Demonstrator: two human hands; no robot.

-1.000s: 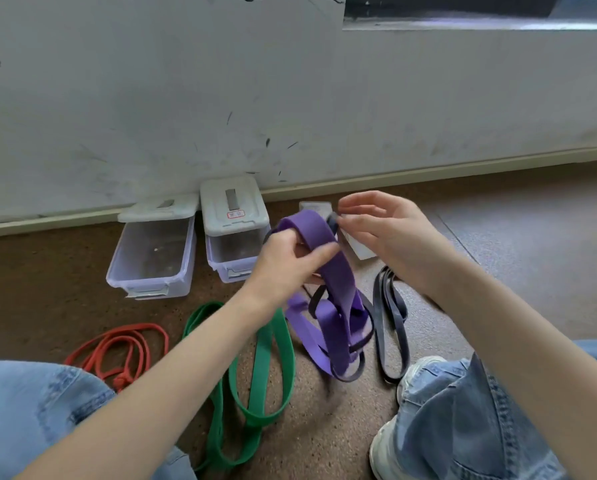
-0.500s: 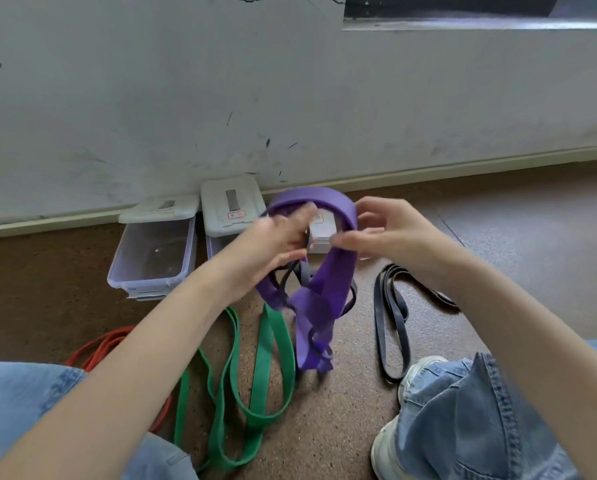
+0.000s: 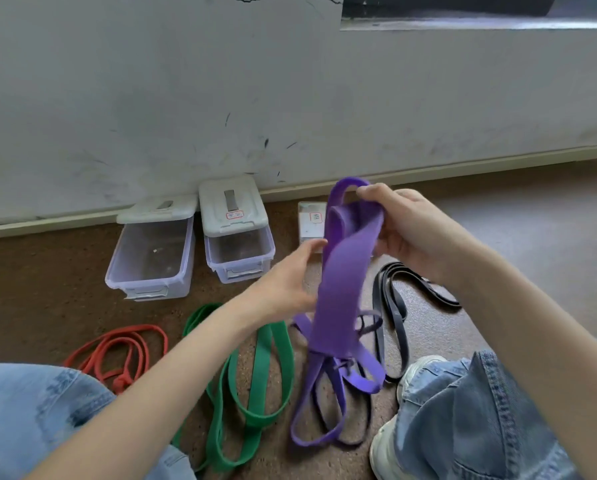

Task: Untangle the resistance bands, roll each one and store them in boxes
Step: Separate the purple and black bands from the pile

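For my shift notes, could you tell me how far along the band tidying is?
Done: nothing stored; both boxes are empty. In hand: the purple band, gripped by the right hand, left hand alongside. Left: red, green and black bands on the floor.

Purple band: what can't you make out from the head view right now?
- Purple band: right hand hides the rolled part.
- Its floor tangle with a thin dark band: crossings unclear.
- Third box: the band covers its right side.
- Left hand: fingertips hidden behind the band.
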